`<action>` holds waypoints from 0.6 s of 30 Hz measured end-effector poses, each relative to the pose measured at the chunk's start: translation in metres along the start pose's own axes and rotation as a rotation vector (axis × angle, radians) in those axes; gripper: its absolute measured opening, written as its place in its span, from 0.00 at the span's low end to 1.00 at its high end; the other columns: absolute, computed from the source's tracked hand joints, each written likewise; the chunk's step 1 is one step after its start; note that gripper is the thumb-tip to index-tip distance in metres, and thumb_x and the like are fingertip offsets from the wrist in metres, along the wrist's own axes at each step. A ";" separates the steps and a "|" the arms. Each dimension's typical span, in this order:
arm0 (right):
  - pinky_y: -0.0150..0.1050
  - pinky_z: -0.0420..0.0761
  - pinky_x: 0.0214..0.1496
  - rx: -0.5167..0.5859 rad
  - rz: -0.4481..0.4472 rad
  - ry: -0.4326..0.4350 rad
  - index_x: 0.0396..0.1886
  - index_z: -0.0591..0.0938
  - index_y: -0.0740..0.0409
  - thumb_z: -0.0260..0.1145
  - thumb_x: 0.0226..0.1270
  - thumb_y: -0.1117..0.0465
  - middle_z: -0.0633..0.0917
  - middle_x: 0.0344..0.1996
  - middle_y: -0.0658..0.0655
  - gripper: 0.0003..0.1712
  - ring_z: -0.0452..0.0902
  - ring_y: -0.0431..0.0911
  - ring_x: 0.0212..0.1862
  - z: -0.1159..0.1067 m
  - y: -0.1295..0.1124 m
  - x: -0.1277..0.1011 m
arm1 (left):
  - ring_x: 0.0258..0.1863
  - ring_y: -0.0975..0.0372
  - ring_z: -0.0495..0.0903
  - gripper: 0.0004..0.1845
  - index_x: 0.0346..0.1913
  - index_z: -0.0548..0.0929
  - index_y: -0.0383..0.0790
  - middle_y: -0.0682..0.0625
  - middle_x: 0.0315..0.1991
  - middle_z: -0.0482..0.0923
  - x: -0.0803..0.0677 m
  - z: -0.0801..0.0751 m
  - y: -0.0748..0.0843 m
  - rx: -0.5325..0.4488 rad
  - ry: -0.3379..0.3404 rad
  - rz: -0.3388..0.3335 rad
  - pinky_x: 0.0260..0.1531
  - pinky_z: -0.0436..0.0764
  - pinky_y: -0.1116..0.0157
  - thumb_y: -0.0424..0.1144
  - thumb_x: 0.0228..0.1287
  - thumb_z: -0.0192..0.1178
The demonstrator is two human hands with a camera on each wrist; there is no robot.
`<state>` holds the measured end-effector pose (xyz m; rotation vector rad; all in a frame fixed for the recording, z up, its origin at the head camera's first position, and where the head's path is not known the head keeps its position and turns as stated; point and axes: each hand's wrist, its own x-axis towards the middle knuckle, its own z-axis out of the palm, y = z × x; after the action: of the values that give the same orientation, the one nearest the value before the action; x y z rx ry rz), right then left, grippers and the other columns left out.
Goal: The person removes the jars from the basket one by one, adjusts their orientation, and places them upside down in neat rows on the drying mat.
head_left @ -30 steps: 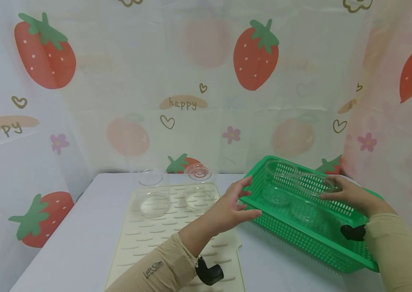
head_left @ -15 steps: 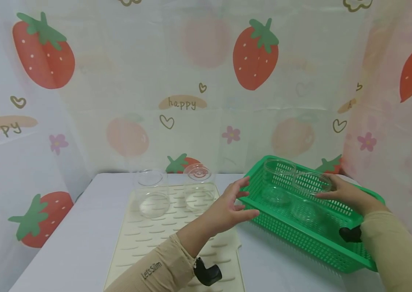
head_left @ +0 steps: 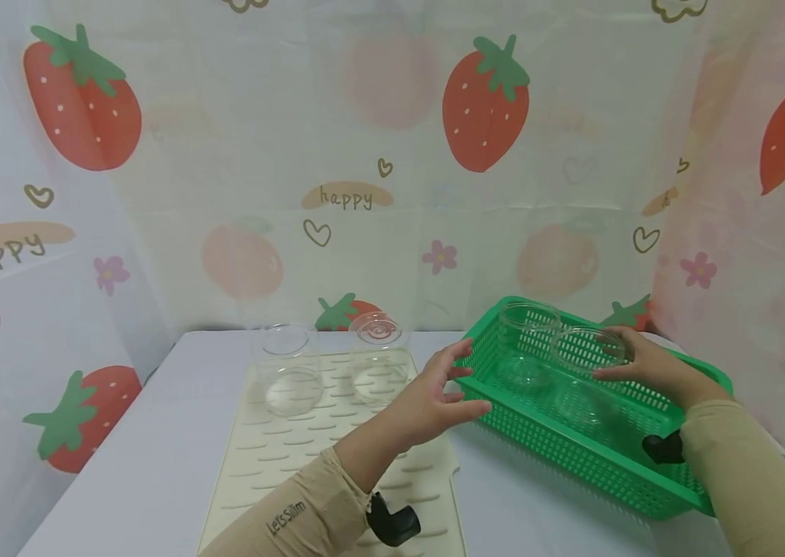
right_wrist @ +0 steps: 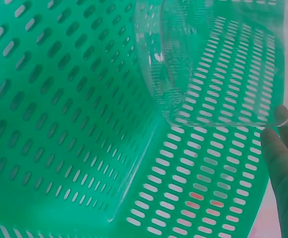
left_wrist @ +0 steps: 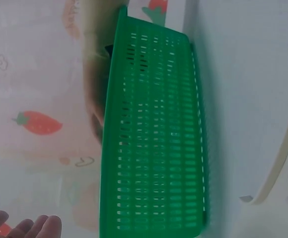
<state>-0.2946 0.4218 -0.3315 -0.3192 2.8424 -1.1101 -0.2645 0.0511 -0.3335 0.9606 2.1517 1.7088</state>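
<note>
A clear cup [head_left: 573, 370] stands in the green plastic basket [head_left: 573, 449], and my right hand [head_left: 660, 375] holds it at the right side of its rim, thumb on the near side and fingers on the far side. In the right wrist view the cup wall [right_wrist: 218, 84] is see-through against the slots, with fingertips [right_wrist: 278, 136] at its edge. To its left in the basket is a second clear cup [head_left: 524, 356]. My left hand [head_left: 437, 394], fingers spread and holding nothing, hovers left of the basket; in the left wrist view only some fingertips [left_wrist: 49, 227] show.
A cream ridged mat [head_left: 308, 456] lies on the white table [head_left: 134, 441] left of the basket. Two more clear cups stand near its back edge, a left cup [head_left: 288, 391] and a right cup [head_left: 380, 379] with rings on top. Strawberry-print cloth [head_left: 364, 116] hangs behind.
My right hand and the cup in it have shifted slightly left within the basket, toward the second cup. My left hand has stayed almost still.
</note>
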 end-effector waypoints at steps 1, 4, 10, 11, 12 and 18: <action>0.63 0.62 0.58 -0.001 -0.005 -0.001 0.67 0.50 0.69 0.67 0.57 0.51 0.58 0.65 0.71 0.49 0.51 0.67 0.65 0.000 0.000 0.000 | 0.63 0.62 0.61 0.41 0.70 0.50 0.54 0.57 0.67 0.53 0.000 -0.001 0.000 0.002 0.000 -0.001 0.57 0.69 0.63 0.44 0.58 0.62; 0.63 0.63 0.57 -0.006 -0.027 -0.004 0.67 0.51 0.69 0.67 0.57 0.52 0.59 0.64 0.71 0.48 0.52 0.68 0.64 -0.001 0.000 0.002 | 0.64 0.60 0.61 0.41 0.70 0.50 0.53 0.56 0.67 0.52 -0.001 -0.002 -0.001 -0.002 -0.001 0.002 0.57 0.69 0.62 0.44 0.58 0.61; 0.53 0.72 0.54 -0.004 -0.051 0.008 0.66 0.54 0.67 0.68 0.56 0.54 0.62 0.64 0.70 0.46 0.60 0.65 0.61 -0.004 0.004 0.001 | 0.63 0.61 0.61 0.42 0.71 0.49 0.53 0.57 0.67 0.52 -0.002 -0.004 -0.001 0.009 0.003 0.017 0.58 0.69 0.62 0.44 0.57 0.62; 0.48 0.74 0.52 -0.003 -0.053 0.012 0.66 0.55 0.67 0.68 0.56 0.54 0.62 0.63 0.70 0.46 0.61 0.65 0.61 -0.005 0.004 0.001 | 0.63 0.62 0.61 0.42 0.71 0.49 0.53 0.57 0.67 0.52 -0.002 -0.005 -0.001 0.010 0.004 0.020 0.58 0.69 0.62 0.44 0.57 0.62; 0.45 0.75 0.51 0.001 -0.056 0.013 0.66 0.55 0.67 0.68 0.56 0.55 0.63 0.63 0.69 0.45 0.62 0.64 0.61 -0.006 0.004 0.000 | 0.63 0.63 0.61 0.42 0.71 0.49 0.53 0.57 0.67 0.52 -0.002 -0.005 0.000 0.010 0.005 0.022 0.58 0.69 0.62 0.44 0.57 0.62; 0.29 0.74 0.47 0.055 -0.069 -0.004 0.67 0.54 0.64 0.66 0.58 0.57 0.63 0.63 0.69 0.43 0.62 0.53 0.62 -0.011 -0.003 -0.007 | 0.63 0.64 0.61 0.42 0.70 0.50 0.54 0.58 0.67 0.52 -0.003 -0.007 0.000 0.006 0.010 0.033 0.57 0.69 0.64 0.44 0.57 0.62</action>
<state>-0.2886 0.4281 -0.3215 -0.4180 2.8118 -1.1962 -0.2658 0.0441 -0.3323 0.9970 2.1602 1.7271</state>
